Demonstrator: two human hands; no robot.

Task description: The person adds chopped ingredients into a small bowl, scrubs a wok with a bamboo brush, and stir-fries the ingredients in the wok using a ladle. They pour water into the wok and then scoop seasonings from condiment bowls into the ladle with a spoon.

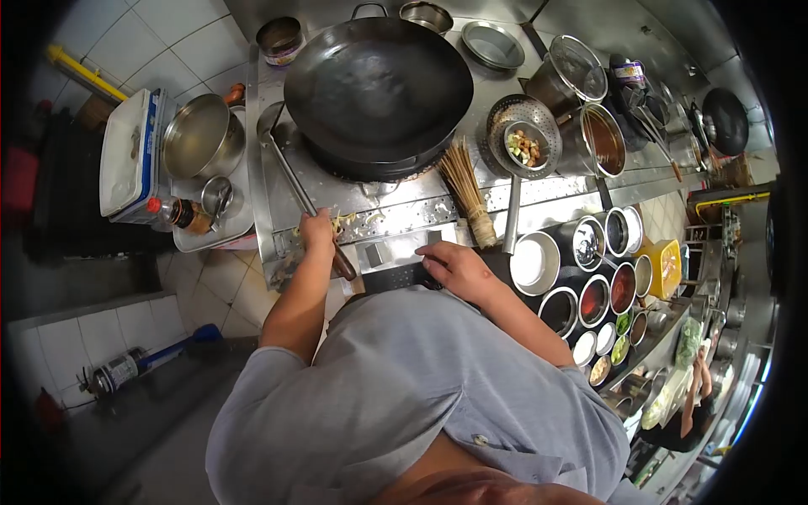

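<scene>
My left hand [317, 230] is wrapped round the shaft of a long metal ladle [290, 172], whose wooden end sticks out below my fist. The ladle's head lies on the steel stove top, left of a large dark wok [379, 93]. The wok sits on the burner and has a wet sheen but no visible food. At the stove's front edge rests my right hand [459, 269], fingers loosely stretched and thumb apart, beside a small metal knob [434, 238]. A bundled bamboo brush [470, 194] stands just beyond it.
Right of the brush, a perforated strainer [511, 202] carries a small bowl of diced food [523, 148]. Several seasoning pots [535, 263] crowd the right side. A steel pot [202, 135] and sauce bottle [187, 215] stand left. Another person's arm [695, 391] shows at far right.
</scene>
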